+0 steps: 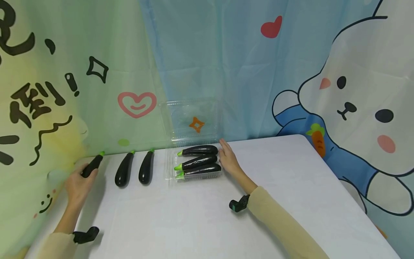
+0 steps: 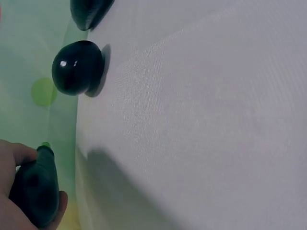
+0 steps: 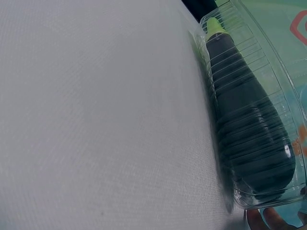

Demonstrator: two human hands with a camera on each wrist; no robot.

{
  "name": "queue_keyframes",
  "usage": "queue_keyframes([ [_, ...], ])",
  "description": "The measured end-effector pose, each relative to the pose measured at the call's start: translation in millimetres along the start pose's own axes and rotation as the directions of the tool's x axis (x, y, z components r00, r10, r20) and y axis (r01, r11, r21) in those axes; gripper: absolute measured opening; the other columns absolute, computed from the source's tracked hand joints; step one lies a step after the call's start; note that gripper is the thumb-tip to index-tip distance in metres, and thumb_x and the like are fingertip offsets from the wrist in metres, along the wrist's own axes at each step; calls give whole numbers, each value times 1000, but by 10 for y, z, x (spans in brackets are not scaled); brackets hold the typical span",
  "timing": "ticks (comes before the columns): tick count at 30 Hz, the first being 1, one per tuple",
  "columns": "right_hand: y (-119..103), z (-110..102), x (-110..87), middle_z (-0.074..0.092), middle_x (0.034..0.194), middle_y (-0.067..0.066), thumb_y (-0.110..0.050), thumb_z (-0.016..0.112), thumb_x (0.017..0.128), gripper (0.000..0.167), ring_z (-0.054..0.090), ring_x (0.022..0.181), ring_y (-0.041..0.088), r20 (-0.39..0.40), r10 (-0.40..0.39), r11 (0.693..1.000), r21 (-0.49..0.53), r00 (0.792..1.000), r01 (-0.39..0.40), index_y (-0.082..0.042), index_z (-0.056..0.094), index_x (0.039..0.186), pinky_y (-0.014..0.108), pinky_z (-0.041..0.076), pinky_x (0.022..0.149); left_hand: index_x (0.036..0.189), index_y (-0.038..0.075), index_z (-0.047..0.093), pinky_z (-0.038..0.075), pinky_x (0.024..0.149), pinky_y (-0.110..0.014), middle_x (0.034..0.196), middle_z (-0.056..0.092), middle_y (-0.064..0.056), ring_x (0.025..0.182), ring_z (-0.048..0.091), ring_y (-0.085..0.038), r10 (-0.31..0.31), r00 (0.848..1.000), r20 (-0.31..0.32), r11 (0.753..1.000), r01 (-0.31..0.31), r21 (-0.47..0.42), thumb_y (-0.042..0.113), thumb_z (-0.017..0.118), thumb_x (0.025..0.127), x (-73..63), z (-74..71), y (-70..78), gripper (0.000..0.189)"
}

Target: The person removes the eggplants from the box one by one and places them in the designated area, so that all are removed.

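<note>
My left hand [image 1: 79, 184] grips a dark eggplant [image 1: 92, 165] with a green stem, held above the table's left side. In the left wrist view, thumb and fingers wrap round that eggplant [image 2: 39, 189]. My right hand [image 1: 229, 157] touches the right end of a clear plastic box [image 1: 171, 169], fingers extended along its wall. Inside the box lie three eggplants [image 1: 199, 162], side by side, stems pointing left. Through the ribbed wall in the right wrist view, one boxed eggplant [image 3: 249, 115] shows, with the right fingers [image 3: 273, 218] at the box's end.
Two more eggplants, one [image 1: 124, 169] nearer the left hand and another [image 1: 146, 167] closer to the box, lie on the white table [image 1: 181, 219]. The box's clear lid [image 1: 194, 120] stands raised against the patterned curtain [image 1: 242, 72] behind the table.
</note>
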State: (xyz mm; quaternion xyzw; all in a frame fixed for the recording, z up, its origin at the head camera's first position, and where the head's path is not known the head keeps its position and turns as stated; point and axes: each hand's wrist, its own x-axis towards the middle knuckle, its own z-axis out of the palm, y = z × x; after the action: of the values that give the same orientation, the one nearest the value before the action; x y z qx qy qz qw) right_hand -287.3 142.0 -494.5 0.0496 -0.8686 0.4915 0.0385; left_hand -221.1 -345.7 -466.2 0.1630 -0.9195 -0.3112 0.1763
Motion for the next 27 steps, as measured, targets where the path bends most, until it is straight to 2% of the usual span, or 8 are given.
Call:
queue_keyframes([
  [7,-9,8,-4,23,160,19,-10,33,104,48,19,150,33,-7,6,1000,-9,1000,-6,1,29,150,47,17,122,129,-5,56,40,91,-56,127,57,-34,112,54,-50,-56,998,24,998,56,-2,24,60,93,36,43,-33,47],
  [15,-20,3,-17,22,160,20,-10,32,104,48,19,150,34,3,-1,1000,3,1000,1,3,28,150,49,18,121,128,-7,55,41,91,-55,128,55,-35,113,54,-50,-70,997,28,997,71,-26,22,61,92,43,93,-47,47],
  [27,-7,9,0,22,160,20,-10,31,104,48,19,150,34,-2,-8,1000,17,1000,8,3,28,150,48,17,121,133,-9,49,39,97,-57,133,50,-36,118,49,-49,-98,993,59,994,100,-44,23,58,95,37,155,-15,50],
])
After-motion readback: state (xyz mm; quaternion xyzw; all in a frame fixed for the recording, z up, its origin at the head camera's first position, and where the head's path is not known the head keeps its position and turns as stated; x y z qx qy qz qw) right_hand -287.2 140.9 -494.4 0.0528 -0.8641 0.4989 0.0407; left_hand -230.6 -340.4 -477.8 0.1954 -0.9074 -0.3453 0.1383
